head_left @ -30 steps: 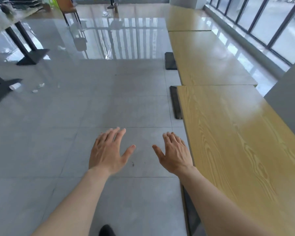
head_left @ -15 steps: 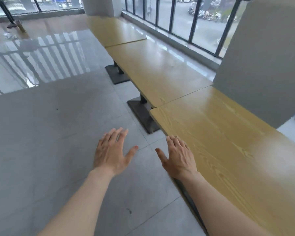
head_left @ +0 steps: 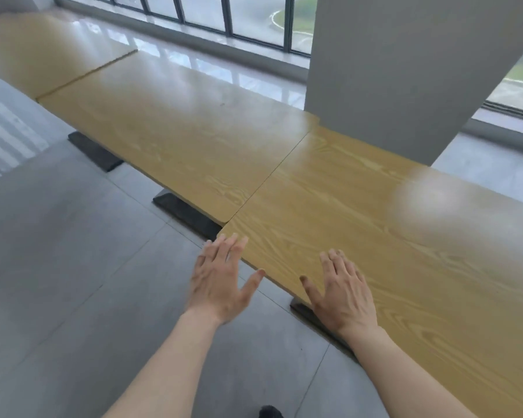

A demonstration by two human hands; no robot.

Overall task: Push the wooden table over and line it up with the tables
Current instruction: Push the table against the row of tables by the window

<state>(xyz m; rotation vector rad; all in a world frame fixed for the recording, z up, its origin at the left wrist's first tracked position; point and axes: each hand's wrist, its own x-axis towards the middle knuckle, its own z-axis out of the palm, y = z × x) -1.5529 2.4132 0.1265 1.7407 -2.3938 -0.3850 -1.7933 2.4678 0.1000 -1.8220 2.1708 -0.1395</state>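
The wooden counter (head_left: 390, 251), pale yellow with a bold grain, is seen at the right of the view, its short end butted against the next counter (head_left: 178, 131) in the row; a thin dark seam is left between the two tops, and their near edges are seen to run almost in one line, with a slight step at the corner; a third counter (head_left: 43, 52) is joined farther along at the upper left. The far side of the wooden counter is set close against a grey pillar (head_left: 405, 61), behind which a run of dark-framed windows (head_left: 224, 13) is seen.

The left hand (head_left: 221, 279) is held flat, palm down, at the near corner of the wooden counter, its fingers (head_left: 228, 251) straight and slightly spread, nothing being held; the fingertips are seen over the corner edge, though whether the wood is touched cannot be told, the hand being blurred. The right hand (head_left: 341, 294) is held over the near edge of the same counter, fingers straight and close together, thumb stretched to the side, nothing gripped; contact with the top cannot be told.

Dark flat bases (head_left: 187, 212) are seen under the counters on the grey tiled floor (head_left: 73, 267); a dark shoe tip (head_left: 271, 412) is seen at the bottom edge.
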